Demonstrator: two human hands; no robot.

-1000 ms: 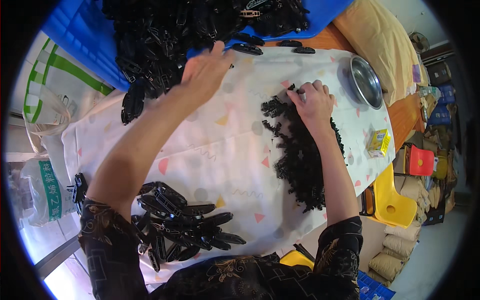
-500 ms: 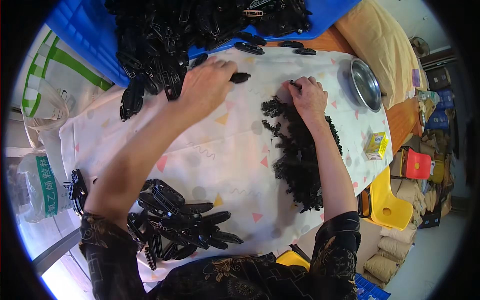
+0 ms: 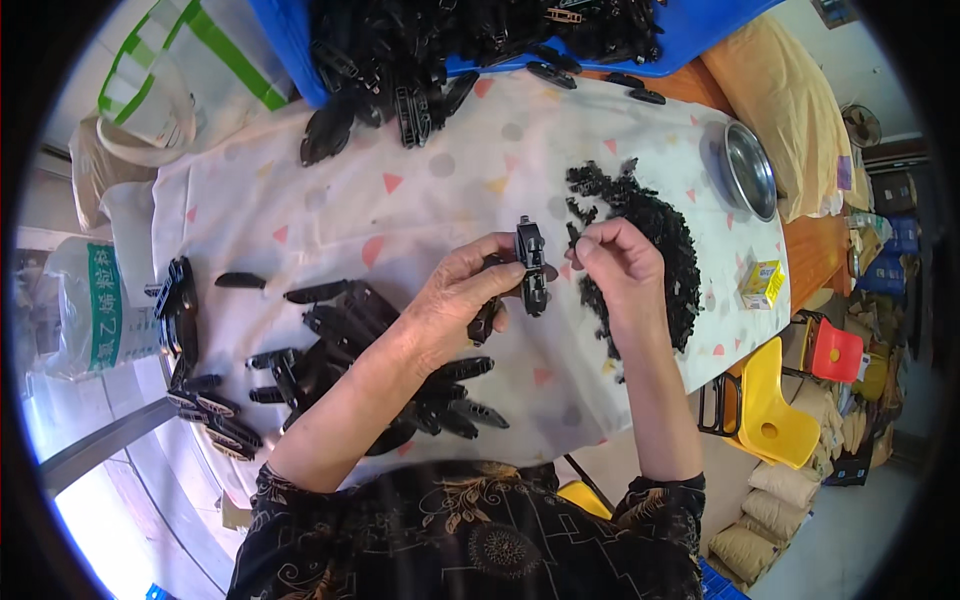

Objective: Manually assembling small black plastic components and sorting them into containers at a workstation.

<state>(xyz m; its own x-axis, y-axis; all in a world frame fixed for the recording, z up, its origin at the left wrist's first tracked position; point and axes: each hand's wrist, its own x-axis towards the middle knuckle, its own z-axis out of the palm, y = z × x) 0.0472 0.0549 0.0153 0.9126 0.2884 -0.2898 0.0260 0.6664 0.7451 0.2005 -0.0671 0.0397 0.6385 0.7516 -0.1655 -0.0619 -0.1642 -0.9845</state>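
Over the patterned surface (image 3: 330,220), I had drawn the left hand (image 3: 450,300) away from the blue bin (image 3: 700,40), its fingers (image 3: 497,279) gripping black clips (image 3: 533,260), so they now sat just beside a small black piece (image 3: 573,238) pinched in the right hand (image 3: 630,265), near the dark pile (image 3: 665,250).

Yellow chair (image 3: 768,400), red chair (image 3: 840,350), pale grey floor (image 3: 850,520)

Tablecloth (image 3: 440,200) lies open centre-left; a black heap (image 3: 678,255) blocks right.
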